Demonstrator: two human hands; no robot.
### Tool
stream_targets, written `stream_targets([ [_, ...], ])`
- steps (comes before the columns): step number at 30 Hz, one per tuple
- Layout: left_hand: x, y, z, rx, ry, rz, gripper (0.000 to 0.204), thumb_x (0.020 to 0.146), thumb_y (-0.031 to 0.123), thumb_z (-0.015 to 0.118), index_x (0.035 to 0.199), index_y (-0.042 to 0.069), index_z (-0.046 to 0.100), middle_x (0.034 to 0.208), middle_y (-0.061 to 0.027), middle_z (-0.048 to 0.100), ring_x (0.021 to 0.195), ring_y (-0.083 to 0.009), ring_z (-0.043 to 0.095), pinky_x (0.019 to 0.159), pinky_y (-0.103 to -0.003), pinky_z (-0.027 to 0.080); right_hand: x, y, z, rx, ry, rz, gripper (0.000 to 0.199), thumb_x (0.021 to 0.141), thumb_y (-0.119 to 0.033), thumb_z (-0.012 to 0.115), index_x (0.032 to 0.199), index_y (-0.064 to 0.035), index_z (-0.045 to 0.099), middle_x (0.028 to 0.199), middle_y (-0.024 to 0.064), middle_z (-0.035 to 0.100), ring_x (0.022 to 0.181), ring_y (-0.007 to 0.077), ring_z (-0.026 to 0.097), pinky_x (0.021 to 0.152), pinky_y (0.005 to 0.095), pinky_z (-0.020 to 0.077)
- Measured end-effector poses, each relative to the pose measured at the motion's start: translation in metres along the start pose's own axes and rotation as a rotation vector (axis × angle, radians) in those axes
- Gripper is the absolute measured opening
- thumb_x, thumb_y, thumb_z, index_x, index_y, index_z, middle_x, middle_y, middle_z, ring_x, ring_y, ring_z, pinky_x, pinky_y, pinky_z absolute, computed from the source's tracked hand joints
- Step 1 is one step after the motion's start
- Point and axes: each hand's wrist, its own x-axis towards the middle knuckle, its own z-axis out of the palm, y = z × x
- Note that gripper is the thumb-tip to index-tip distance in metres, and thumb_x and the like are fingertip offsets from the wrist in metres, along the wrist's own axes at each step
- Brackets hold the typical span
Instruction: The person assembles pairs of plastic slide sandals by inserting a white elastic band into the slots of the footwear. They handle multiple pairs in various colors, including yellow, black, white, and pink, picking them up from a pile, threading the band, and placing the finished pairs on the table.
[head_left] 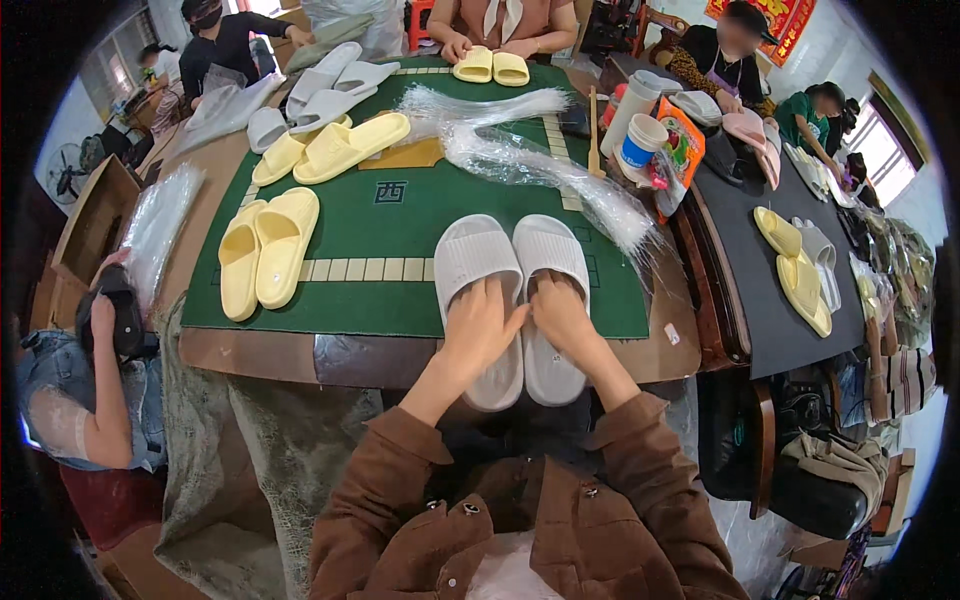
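A pair of light grey slide slippers lies side by side over the near edge of a green table mat, toes pointing away from me and heels overhanging. My left hand (478,328) has its fingers tucked under the ribbed strap of the left grey slipper (478,245), with the thumb at the inner edge. In the same way my right hand (562,312) reaches into the right grey slipper (552,243) and holds it. The fingertips of both hands are hidden beneath the straps. A pair of pale yellow slippers (286,248) rests on the mat to the left.
More yellow slippers (352,147) and grey slippers (345,95) lie at the far left of the green mat (380,310). Clear plastic bags (510,150) spread across its middle and right. Cups (643,140) stand beyond the right edge. Other people work around the tables.
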Motion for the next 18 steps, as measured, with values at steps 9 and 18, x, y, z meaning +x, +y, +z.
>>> stream_targets([
  [9, 0.035, -0.005, -0.008, -0.068, -0.454, -0.148, 0.075, 0.077, 0.05, 0.065, 0.118, -0.011, 0.048, 0.114, -0.0344, 0.055, 0.103, -0.0452, 0.058, 0.088, -0.047, 0.048, 0.02, 0.02, 0.014, 0.204, 0.053, 0.137, 0.03, 0.085, -0.013, 0.046, 0.103, 0.0042, 0.061, 0.094, 0.0276, 0.063, 0.084, 0.0417, 0.062, 0.078, 0.0466, 0.0492],
  [18, 0.025, 0.004, 0.0, -0.084, -0.405, -0.197, 0.076, 0.086, 0.052, 0.054, 0.123, -0.013, 0.046, 0.124, -0.0339, 0.051, 0.113, -0.0453, 0.053, 0.097, -0.047, 0.043, 0.011, 0.016, -0.005, 0.541, 0.008, 0.094, 0.03, 0.09, -0.012, 0.046, 0.113, 0.0039, 0.056, 0.102, 0.0239, 0.063, 0.097, 0.0379, 0.06, 0.087, 0.0416, 0.0469],
])
